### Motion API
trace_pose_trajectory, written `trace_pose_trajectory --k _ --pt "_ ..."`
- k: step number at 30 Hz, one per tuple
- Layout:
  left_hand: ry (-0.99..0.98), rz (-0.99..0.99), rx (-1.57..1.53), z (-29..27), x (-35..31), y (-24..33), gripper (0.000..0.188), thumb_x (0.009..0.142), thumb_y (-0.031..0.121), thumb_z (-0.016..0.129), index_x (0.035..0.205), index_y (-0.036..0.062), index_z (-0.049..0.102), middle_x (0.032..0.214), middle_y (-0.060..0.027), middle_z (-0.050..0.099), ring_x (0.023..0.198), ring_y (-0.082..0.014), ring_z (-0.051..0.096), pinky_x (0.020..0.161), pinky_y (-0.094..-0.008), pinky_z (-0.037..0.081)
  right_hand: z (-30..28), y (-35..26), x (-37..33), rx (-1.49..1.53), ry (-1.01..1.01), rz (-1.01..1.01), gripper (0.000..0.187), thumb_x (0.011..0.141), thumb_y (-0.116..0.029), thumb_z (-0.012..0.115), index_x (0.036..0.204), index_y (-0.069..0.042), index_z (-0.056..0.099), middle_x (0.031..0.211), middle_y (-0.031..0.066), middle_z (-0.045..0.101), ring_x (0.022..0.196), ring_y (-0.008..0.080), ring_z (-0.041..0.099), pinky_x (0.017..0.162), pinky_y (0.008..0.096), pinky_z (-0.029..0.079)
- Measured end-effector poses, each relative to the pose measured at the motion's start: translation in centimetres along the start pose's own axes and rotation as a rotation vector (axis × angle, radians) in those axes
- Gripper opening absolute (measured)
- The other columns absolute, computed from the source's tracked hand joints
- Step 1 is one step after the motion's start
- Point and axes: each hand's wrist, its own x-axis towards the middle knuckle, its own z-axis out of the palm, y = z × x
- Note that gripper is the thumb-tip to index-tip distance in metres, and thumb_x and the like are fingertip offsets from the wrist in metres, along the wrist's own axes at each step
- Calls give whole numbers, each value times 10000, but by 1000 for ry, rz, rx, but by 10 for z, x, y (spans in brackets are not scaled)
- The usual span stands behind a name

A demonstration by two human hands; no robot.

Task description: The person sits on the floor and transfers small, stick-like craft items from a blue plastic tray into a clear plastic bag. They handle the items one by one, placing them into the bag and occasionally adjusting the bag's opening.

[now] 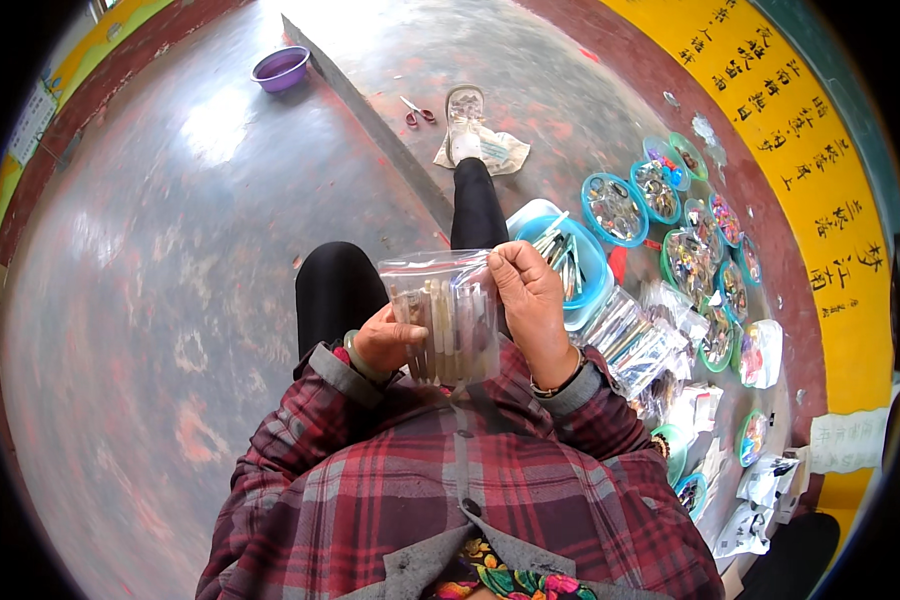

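Note:
In front of my lap I hold up a clear zip bag (480, 335) with a red line along its top. Several slim, pen-like sticks (438, 315) stand side by side inside it; their exact kind I cannot make out. My left hand (383, 340) grips the bag's left side, thumb lying across the front. At the top right corner, my right hand (532, 305) pinches the edge between thumb and fingers. Just beyond that hand sits a blue basin (592, 265) holding several similar slim sticks.
Filled plastic bags (635, 340) lie right of my knee. Farther right stand several round baskets of small items, among them a blue basket (615, 210). Red-handled scissors (417, 112) and a cloth (505, 152) lie by my foot. A purple basin (281, 68) stands far left.

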Motion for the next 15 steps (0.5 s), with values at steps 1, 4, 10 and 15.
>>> trace_pose_trajectory --k 1,4,10,15 --pt "36 -10 -23 2 0 -1 591 822 141 633 1341 -27 405 1252 -148 551 1155 -273 545 991 -431 415 1 3 0 14 19 -3 145 970 -164 541 953 -26 581 794 -6 642 673 15 500 611 163 393" --pt "118 -29 -86 13 1 0 556 851 155 596 1338 -31 403 1250 -158 551 1152 -282 547 993 -435 418 4 5 0 154 71 37 166 962 -180 559 953 -16 583 743 -28 589 653 23 480 579 186 399" --pt "177 1 -192 1 5 -1 554 842 176 577 1323 -40 411 1242 -186 554 1136 -312 560 990 -453 429 -18 16 -9 222 -52 218 291 905 -138 636 1143 18 573 948 63 672 800 61 582 702 192 461" --pt "203 -14 -80 0 8 -5 575 808 222 604 1299 -29 444 1215 -186 576 1105 -319 581 974 -466 446 -24 24 -17 226 -127 245 241 848 8 639 1085 39 610 990 56 667 922 91 601 827 237 490"
